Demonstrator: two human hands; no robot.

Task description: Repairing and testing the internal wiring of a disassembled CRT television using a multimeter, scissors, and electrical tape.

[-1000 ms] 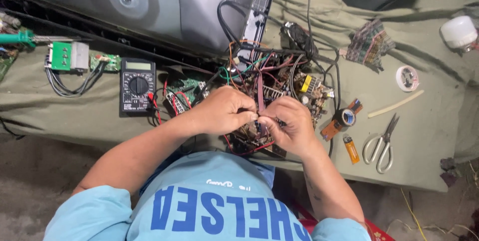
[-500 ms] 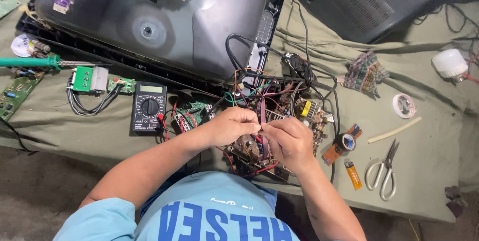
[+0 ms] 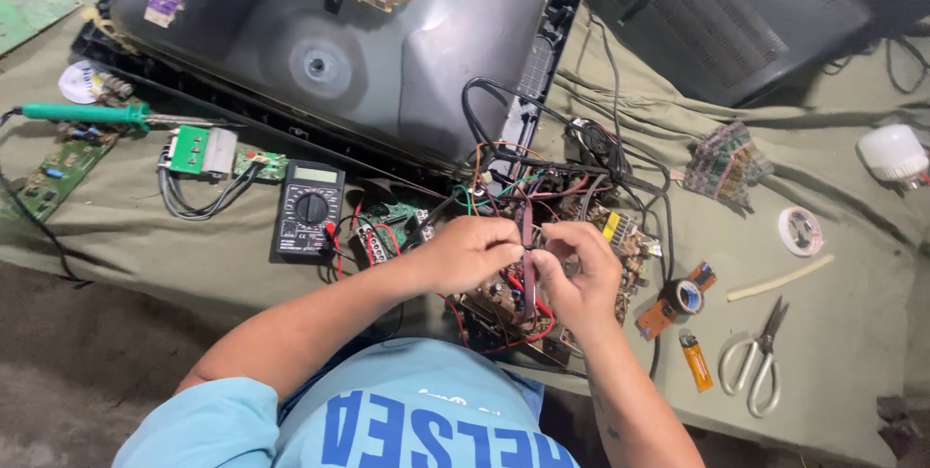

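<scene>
- Left hand (image 3: 472,253) and right hand (image 3: 579,274) pinch a dark strip (image 3: 527,265) between fingertips, above the board (image 3: 504,308).
- Multimeter (image 3: 308,210) lies left; scissors (image 3: 759,359) right.

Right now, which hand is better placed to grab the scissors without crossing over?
Probably the right hand. It is on the same side as the scissors, which lie on the cloth past the lighter. The left hand sits on the far side of the board, toward the multimeter.
</scene>
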